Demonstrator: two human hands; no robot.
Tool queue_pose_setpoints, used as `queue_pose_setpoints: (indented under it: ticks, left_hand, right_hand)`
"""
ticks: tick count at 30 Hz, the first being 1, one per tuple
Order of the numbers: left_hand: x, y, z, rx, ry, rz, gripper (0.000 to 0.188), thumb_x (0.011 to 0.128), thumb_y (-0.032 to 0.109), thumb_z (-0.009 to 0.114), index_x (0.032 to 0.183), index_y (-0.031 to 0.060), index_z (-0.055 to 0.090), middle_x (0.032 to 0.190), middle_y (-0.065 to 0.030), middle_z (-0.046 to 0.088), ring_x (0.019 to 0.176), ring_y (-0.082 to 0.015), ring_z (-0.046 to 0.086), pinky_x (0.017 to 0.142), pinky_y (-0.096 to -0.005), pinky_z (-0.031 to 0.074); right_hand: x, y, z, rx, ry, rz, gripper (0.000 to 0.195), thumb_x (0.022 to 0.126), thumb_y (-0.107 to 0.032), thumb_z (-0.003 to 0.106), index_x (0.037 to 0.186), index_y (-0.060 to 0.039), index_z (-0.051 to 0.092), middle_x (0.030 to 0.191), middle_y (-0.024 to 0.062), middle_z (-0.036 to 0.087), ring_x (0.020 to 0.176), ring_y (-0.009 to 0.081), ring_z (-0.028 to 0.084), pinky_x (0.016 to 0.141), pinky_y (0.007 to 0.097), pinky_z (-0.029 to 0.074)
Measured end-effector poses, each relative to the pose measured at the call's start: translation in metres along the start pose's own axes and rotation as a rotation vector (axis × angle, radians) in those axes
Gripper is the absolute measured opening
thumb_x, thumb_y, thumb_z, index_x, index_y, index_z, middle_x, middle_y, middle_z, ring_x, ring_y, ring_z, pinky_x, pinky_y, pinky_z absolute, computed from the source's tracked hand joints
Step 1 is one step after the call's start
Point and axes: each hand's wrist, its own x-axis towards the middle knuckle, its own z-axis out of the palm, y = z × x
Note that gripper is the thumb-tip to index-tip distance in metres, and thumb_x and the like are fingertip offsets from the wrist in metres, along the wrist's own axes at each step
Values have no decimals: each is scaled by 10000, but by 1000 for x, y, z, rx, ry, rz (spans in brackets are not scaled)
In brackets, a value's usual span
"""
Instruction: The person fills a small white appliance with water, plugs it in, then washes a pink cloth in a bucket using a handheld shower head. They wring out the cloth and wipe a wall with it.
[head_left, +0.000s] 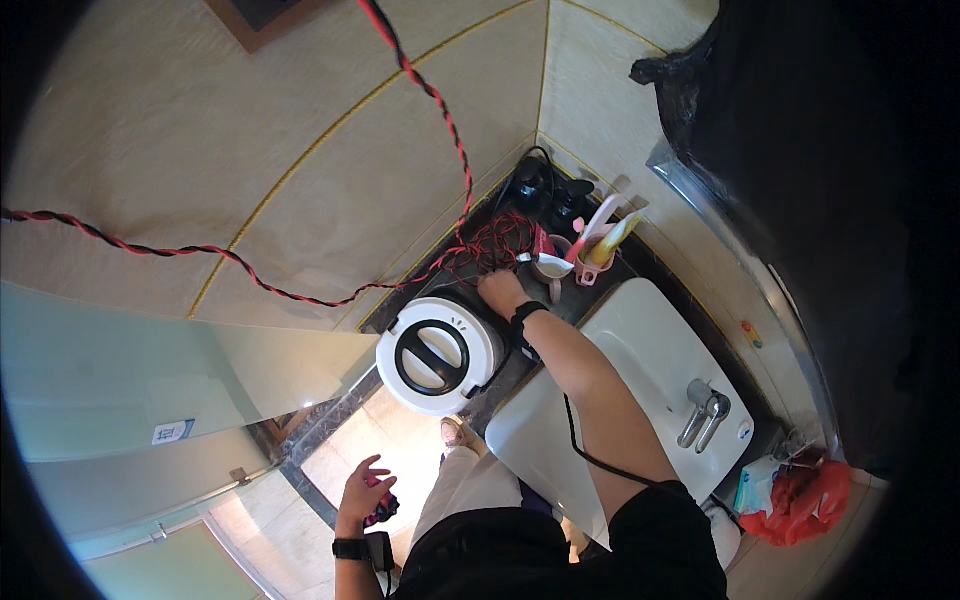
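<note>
My right hand (501, 292) reaches onto the dark stone counter, beside a tangle of red and black twisted wire (501, 241); its fingertips are hidden, so a grip cannot be told. A white round container with a black-handled lid (433, 357) stands just left of that hand. To its right are a pink mug (551, 271) and a pink cup (596, 255) with brushes or similar things. My left hand (365, 491) hangs low over the floor, fingers apart, with a dark pink and purple bunched cloth item (384, 508) at the palm, perhaps around the wrist.
A white washbasin (637, 337) with a chrome faucet (705, 416) lies on the right. Dark pump bottles (531, 180) stand in the corner. Twisted wires run up the tiled wall. A frosted glass panel (150, 375) is at the left, a red plastic bag (814, 502) at the lower right.
</note>
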Motion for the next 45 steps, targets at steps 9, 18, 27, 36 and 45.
queue_pose_setpoints:
  ticks: [9,18,27,36,45]
  left_hand:
    - [0,-26,-3,-64,-32,54,578,806,167,733,1292,-17,480,957,-121,693,821,-151,641,727,-265,512]
    - [10,-1,-2,-101,-59,104,522,816,163,731,1262,-4,516,914,-88,697,778,-124,634,706,-258,512]
    - [-3,109,-20,-25,80,240,359,804,171,729,1119,33,624,671,-44,644,601,-92,607,537,-254,476]
    - [-38,356,-74,266,689,1281,352,777,89,670,1121,32,621,703,-98,607,594,-236,592,569,-354,477]
    - [-28,446,-73,877,873,1064,877,762,39,598,1488,307,185,853,-133,560,642,-322,623,547,-405,522]
  right_hand:
    - [-27,13,-93,70,369,-121,115,769,-110,543,831,-30,598,726,121,634,690,265,653,593,363,526]
    - [-46,8,-251,379,812,-214,314,725,-63,672,1034,-29,626,830,92,582,714,248,606,613,357,494]
    - [-16,-45,-387,1237,833,-140,153,935,-135,545,988,5,573,731,39,581,564,108,557,540,253,455]
    - [43,-40,-414,1781,783,-113,454,986,-446,369,865,-69,593,700,-37,498,558,40,366,502,206,289]
    - [69,-21,-409,1792,923,-93,380,988,-415,459,1017,-65,602,807,-22,586,563,23,457,449,191,337]
